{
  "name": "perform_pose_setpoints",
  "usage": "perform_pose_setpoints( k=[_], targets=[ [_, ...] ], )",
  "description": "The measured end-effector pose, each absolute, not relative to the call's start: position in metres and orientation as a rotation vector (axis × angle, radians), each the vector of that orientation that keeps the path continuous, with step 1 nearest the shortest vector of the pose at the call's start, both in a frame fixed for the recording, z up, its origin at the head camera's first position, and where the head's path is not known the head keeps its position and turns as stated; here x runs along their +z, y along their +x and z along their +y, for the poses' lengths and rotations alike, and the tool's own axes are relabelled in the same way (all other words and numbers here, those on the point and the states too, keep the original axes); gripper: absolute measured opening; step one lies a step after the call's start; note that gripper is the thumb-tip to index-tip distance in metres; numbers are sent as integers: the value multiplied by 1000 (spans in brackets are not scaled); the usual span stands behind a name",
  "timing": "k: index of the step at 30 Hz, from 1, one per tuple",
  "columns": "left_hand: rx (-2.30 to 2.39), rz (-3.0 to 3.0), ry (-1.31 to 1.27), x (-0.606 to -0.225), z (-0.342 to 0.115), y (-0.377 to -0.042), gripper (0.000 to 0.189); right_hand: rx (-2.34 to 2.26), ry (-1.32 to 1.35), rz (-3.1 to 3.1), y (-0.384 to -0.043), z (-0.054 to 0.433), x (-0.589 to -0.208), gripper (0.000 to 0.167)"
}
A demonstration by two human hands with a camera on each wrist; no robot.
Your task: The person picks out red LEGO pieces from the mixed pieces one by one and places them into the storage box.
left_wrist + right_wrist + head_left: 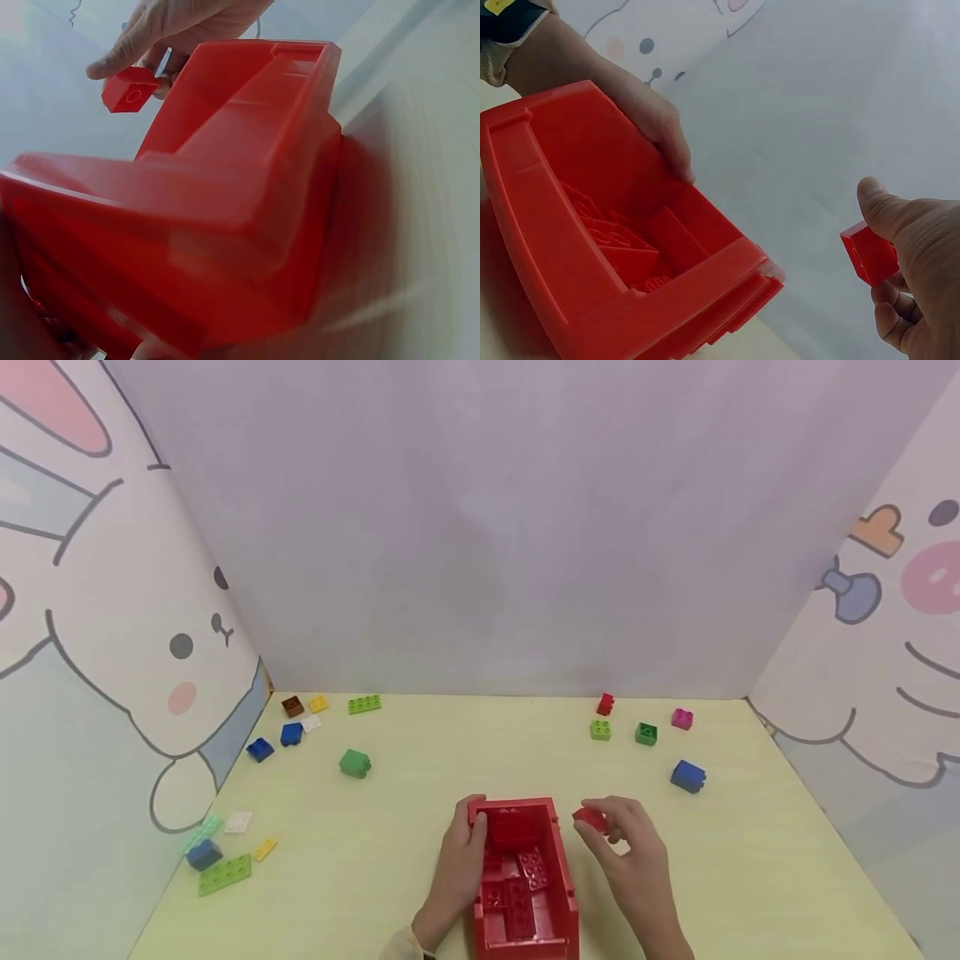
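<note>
A red plastic bin (566, 881) stands near the front middle of the table, with several red building bricks (519, 906) lying inside. My left hand (459, 864) grips its left side near the far corner, thumb over the rim and fingers outside. Just right of the bin, my right hand (633, 860) pinches a small red brick (870, 253) between thumb and fingers. In the left wrist view that brick (129, 90) shows its underside and is held beyond the bin's wall (247, 127).
At the right lie a blue brick (687, 776), a dark green one (647, 734), a lime one (600, 730), a pink one (682, 718) and a red one (606, 703). Across the left are a green brick (355, 763) and several others. Printed walls enclose the table (360, 860).
</note>
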State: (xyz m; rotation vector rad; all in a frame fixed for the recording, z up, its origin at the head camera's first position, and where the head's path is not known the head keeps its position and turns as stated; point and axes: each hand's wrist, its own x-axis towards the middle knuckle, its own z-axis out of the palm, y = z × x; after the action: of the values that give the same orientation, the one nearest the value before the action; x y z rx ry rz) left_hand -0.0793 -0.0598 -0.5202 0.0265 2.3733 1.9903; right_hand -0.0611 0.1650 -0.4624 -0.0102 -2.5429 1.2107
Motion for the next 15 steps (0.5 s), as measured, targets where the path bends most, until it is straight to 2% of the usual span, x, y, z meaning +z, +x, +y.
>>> perform_pose_setpoints(
  k=[15],
  targets=[
    [2000,2357,19,-521,-59,-80,47,1272,60,-2540,-57,142,-462,36]
  ],
)
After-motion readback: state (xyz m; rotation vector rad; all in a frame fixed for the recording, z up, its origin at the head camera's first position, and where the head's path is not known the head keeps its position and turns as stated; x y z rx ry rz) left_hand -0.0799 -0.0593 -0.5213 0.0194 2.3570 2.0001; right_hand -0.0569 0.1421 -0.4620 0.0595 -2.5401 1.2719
